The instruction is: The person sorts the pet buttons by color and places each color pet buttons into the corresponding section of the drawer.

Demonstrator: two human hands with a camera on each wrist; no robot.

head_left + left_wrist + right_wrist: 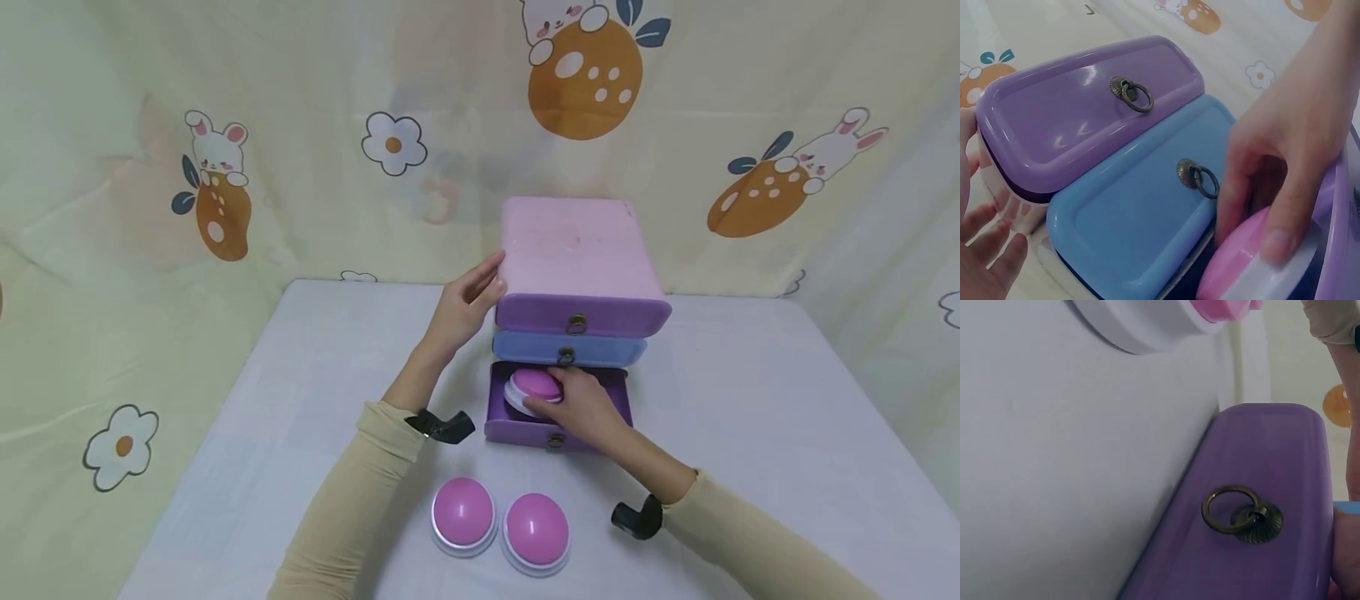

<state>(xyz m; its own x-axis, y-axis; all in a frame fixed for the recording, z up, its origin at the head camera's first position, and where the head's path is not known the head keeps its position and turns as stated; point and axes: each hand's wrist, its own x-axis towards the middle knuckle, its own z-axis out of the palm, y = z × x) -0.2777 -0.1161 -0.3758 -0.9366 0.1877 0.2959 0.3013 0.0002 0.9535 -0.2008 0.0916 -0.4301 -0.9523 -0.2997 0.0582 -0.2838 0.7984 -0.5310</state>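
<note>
A small drawer cabinet [573, 250] has a pink top and stacked purple and blue drawer fronts with ring pulls. Its bottom purple drawer [517, 432] is pulled out toward the person. Inside it, my right hand [588, 408] grips a pink-and-white domed push button [536, 383], thumb on the white base, as the left wrist view also shows. My left hand [463, 308] touches the cabinet's left side near the top, its fingers extended. The right wrist view shows the purple drawer front [1260, 450] with its brass ring pull [1232, 509]; the gripped button is hidden there.
Two more pink-and-white domed buttons, a left one [463, 512] and a right one [536, 530], stand side by side on the white table [675, 533] in front of the drawer. A curtain [315, 192] printed with rabbits and flowers hangs behind the table.
</note>
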